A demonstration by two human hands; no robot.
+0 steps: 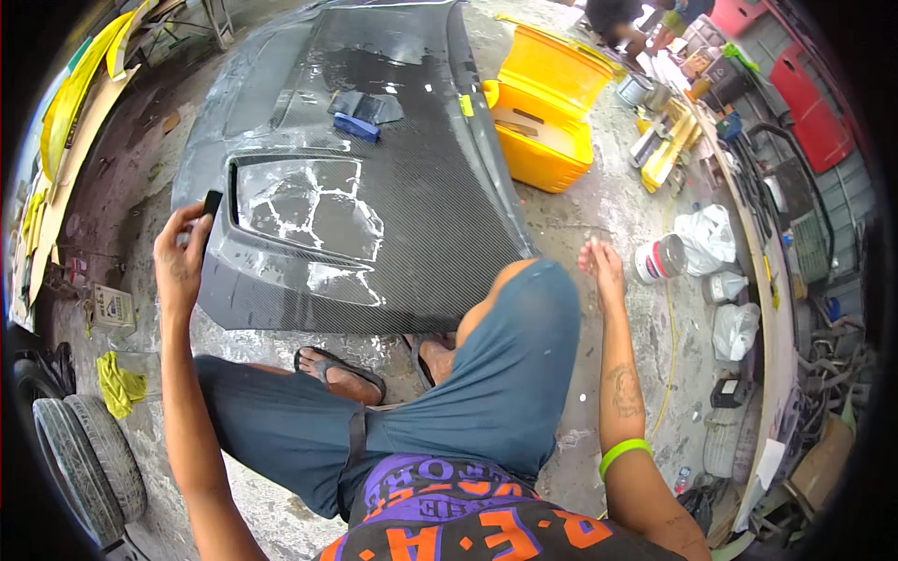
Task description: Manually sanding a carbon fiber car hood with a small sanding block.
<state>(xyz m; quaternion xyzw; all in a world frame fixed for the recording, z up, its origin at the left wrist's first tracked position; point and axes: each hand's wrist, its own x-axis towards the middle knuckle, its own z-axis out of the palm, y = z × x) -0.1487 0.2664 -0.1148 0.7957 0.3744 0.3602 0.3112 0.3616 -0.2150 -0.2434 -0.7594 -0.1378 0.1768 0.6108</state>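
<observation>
My left hand (180,257) is closed on a small black flat piece (212,203), perhaps sandpaper, at the left edge of a carbon-fibre car hood (449,215). White, wet-looking patches (309,206) lie around the hood's recessed vent area. Farther up the hood rest a blue sanding block (356,127) and dark folded sheets (374,107). Off to the right of my raised knee, my right hand (603,266) hangs above the floor with loosely bent fingers. Nothing shows in it.
An opened yellow cooler box (543,140) stands right of the hood. A white tub (660,258) and plastic bags (706,239) sit along the right side. Old tyres (108,453) and a yellow cloth (121,383) are at left. People (622,23) are at the far right.
</observation>
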